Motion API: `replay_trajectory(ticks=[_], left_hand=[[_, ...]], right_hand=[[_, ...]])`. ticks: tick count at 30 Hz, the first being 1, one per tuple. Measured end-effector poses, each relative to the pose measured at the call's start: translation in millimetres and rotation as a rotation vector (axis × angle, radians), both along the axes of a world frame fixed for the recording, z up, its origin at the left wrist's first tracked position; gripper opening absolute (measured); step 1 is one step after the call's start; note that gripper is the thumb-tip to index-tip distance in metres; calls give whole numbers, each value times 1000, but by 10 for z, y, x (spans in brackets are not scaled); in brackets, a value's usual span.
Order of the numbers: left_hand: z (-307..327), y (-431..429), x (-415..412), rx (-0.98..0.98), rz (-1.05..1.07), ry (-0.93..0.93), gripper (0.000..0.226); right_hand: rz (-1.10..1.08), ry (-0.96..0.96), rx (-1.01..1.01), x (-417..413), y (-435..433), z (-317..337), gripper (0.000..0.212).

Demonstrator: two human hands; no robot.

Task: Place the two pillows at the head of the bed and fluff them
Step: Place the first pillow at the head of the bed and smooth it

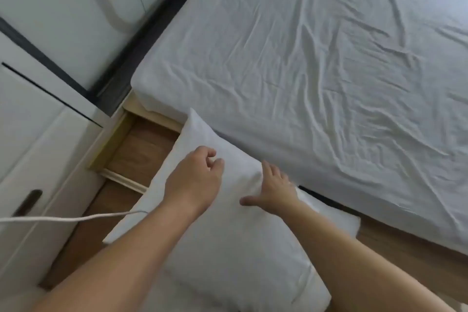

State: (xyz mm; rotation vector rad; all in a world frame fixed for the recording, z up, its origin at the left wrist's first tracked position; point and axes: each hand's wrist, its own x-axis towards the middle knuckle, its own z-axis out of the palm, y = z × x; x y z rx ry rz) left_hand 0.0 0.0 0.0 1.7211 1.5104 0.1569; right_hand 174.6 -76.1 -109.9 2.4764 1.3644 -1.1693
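A white pillow [228, 240] lies on the wooden floor beside the bed, one corner leaning against the mattress side. A second white pillow [331, 215] peeks out from under it on the right. My left hand [196, 180] hovers over the upper pillow with fingers loosely curled and nothing in them. My right hand [273, 187] rests flat on the pillow's right edge, fingers spread toward the mattress. The bed [316, 53] has a wrinkled white sheet and no pillows on it.
A white cabinet [33, 149] with a dark handle stands at the left. A white cable [71, 218] runs from the left edge to the pillow. The wooden floor [136, 149] shows between cabinet and bed. A dark frame [141, 48] runs along the bed's far-left side.
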Motion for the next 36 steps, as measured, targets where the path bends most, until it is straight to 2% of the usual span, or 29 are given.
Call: replay_trajectory(ticks=[2, 3, 7, 10, 12, 15, 17, 19, 21, 23, 24, 27, 33, 36], left_hand=[[-390, 109, 1, 17, -24, 14, 34], [-569, 146, -5, 13, -24, 12, 33], [-941, 26, -88, -55, 7, 1, 30], [-777, -58, -92, -78, 30, -18, 30], [-488, -44, -45, -27, 42, -68, 29], [163, 190, 170, 149, 82, -229, 20], [654, 458, 418, 275, 88, -316, 18], [1090, 702, 727, 334, 67, -359, 23], [1401, 883, 1006, 299, 61, -371, 29], [1577, 990, 1198, 210, 76, -373, 32], [1615, 1022, 1258, 175, 77, -373, 33], [1595, 1035, 1312, 117, 74, -330, 33], [1191, 903, 1022, 51, 67, -227, 34], [956, 894, 833, 38, 67, -210, 33]], right_hand=[[-12, 8, -47, 12, 224, -382, 138], [-23, 20, -68, 40, 301, -570, 135], [-112, 138, -8, 20, 173, -926, 75], [7, 124, 22, -80, -83, -613, 52], [88, 67, 99, -104, -274, -203, 46], [68, 21, 157, 187, -122, 637, 50], [15, -4, 216, 655, 368, 1258, 52], [-29, -59, 311, 1224, 1014, 1887, 63], [-59, -219, 391, 1729, 1639, 2454, 75], [-51, -465, 371, 2058, 2079, 2829, 84], [-32, -515, 350, 2122, 2201, 2917, 88], [57, -445, 295, 1935, 2201, 2752, 93], [213, -136, 39, 840, 1053, 1395, 88], [160, -43, 5, 593, 673, 967, 85]])
